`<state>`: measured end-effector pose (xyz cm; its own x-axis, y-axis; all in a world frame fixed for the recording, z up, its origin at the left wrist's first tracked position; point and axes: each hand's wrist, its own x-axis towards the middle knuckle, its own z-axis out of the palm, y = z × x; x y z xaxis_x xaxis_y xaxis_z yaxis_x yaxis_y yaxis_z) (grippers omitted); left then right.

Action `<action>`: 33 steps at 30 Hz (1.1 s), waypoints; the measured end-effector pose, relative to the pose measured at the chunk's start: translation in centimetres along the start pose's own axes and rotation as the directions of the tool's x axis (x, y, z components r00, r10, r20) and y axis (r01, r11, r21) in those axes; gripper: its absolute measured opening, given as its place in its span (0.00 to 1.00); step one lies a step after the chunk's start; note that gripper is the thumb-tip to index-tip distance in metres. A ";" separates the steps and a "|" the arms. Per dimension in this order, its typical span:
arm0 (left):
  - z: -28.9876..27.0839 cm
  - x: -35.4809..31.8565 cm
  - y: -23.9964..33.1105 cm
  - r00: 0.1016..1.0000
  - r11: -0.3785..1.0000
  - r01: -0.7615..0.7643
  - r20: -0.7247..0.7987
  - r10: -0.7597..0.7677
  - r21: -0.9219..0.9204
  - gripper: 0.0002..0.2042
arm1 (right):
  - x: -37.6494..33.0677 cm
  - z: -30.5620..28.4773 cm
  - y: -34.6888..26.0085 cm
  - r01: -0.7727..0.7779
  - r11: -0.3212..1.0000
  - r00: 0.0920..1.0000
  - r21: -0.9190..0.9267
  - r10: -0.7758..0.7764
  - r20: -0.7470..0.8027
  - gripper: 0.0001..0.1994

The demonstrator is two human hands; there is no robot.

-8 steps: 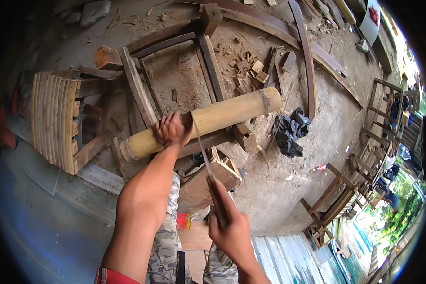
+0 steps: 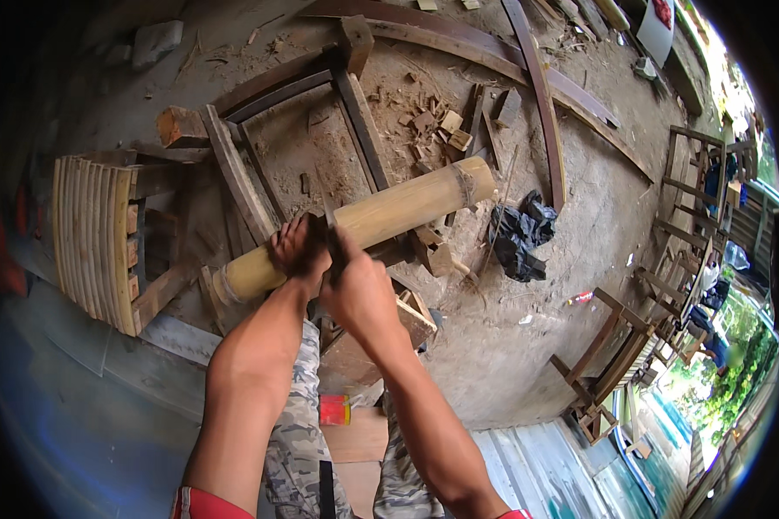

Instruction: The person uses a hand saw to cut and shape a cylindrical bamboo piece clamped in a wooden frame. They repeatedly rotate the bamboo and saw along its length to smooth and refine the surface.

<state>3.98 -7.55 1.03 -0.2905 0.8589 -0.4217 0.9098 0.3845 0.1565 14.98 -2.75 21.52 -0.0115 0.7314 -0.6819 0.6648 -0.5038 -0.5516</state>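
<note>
A thick yellow bamboo pole lies slantwise across a wooden frame. My left hand presses down on it, its fingers wrapped over the top left of the middle. Right beside it, my right hand is closed round the dark handle of a handsaw. The narrow saw blade, seen nearly edge-on, crosses the bamboo close to my left hand, and its tip juts out past the far side. Its teeth cannot be made out, and my hands hide part of the blade.
A slatted wooden piece stands at left. Wood scraps and a black plastic bag lie on the dusty ground beyond and to the right. A wooden box is near my knees. Wooden frames stand at far right.
My right hand has pushed the saw forward, away from me, up close to the bamboo and my left hand. My left hand stays on the pole. The whole view has shifted slightly.
</note>
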 end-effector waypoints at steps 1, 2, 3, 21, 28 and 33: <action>-0.2 0.2 0.1 1.000 1.000 0.004 -0.010 -0.004 -0.007 0.20 | -1.5 0.0 0.2 0.081 0.997 0.997 -0.008 -0.081 -0.002 0.30; -0.4 0.2 0.3 1.000 1.000 0.006 -0.016 -0.006 -0.014 0.21 | -3.8 -0.8 0.0 0.063 0.998 0.998 -0.025 -0.062 0.031 0.31; -1.3 0.3 0.9 1.000 0.998 0.014 0.003 -0.014 -0.054 0.21 | -6.7 -2.4 -0.8 0.039 0.998 0.998 -0.042 -0.037 0.059 0.33; -2.7 1.4 2.1 0.996 0.992 0.078 0.058 -0.073 -0.097 0.22 | -10.3 -6.1 -2.7 -0.120 0.960 0.986 0.253 0.087 0.140 0.31; -0.4 1.3 0.5 0.997 0.998 -0.054 0.045 0.055 -0.014 0.22 | 3.8 -1.4 -2.3 -0.049 0.996 0.994 0.070 0.042 0.096 0.23; -2.3 1.6 2.0 0.993 0.989 0.092 0.083 -0.083 -0.118 0.23 | -8.1 -4.3 -1.0 0.130 0.984 0.991 0.119 -0.131 0.003 0.30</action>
<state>4.65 -4.65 2.72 -0.3393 0.7933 -0.5055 0.8376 0.4994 0.2216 17.65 -6.21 29.72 -0.1013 0.7897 -0.6051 0.5636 -0.4557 -0.6890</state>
